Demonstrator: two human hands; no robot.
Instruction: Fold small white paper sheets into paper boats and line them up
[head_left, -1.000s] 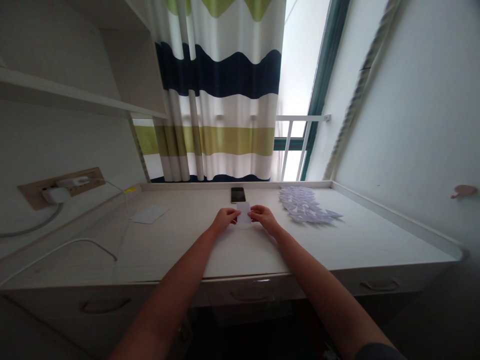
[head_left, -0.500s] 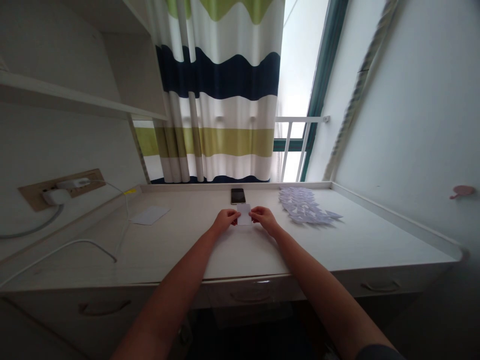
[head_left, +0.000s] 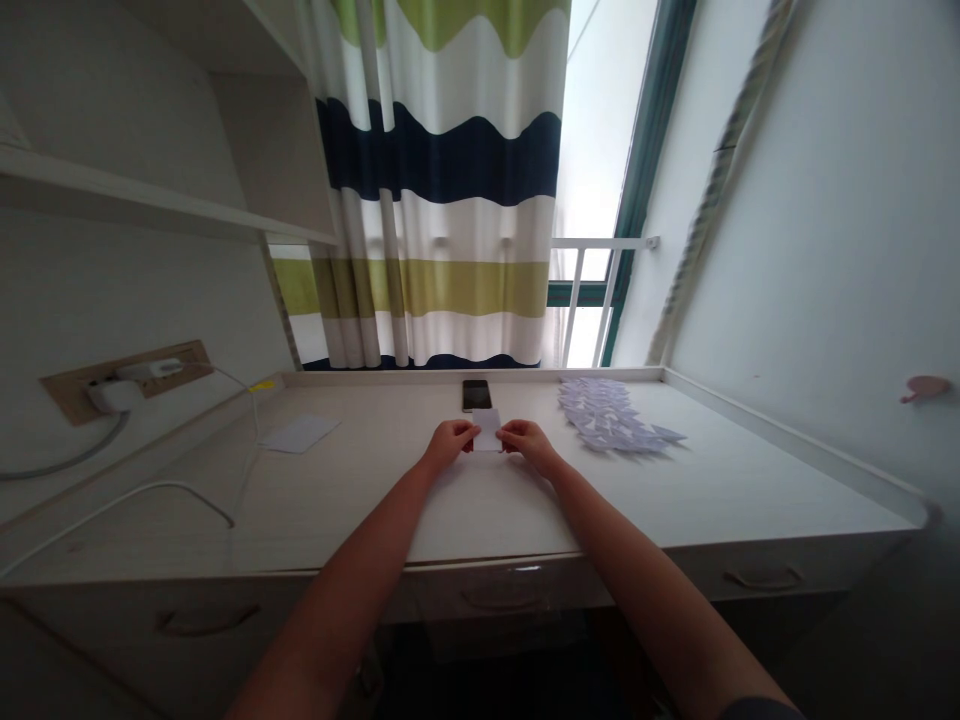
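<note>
A small white piece of paper point(head_left: 487, 431) is held up over the middle of the desk. My left hand point(head_left: 451, 441) pinches its left edge, and my right hand point(head_left: 526, 443) pinches its right edge, thumbs toward me. Just behind the paper a dark phone point(head_left: 476, 394) lies flat on the desk. To the right rests a spread of many folded white paper pieces point(head_left: 611, 415) with pointed ends, overlapping in rows. On the left side of the desk lie flat white paper sheets point(head_left: 300, 434).
The white desk point(head_left: 322, 510) has a raised rim along the back and right. A white cable point(head_left: 180, 484) runs over its left part from a wall socket point(head_left: 127, 380). Drawers with handles point(head_left: 763, 579) sit under the front edge. A striped curtain point(head_left: 472, 230) hangs behind.
Both hands keep their grip on the paper, which has shifted very slightly left. The whole view has moved down a little in the picture.
</note>
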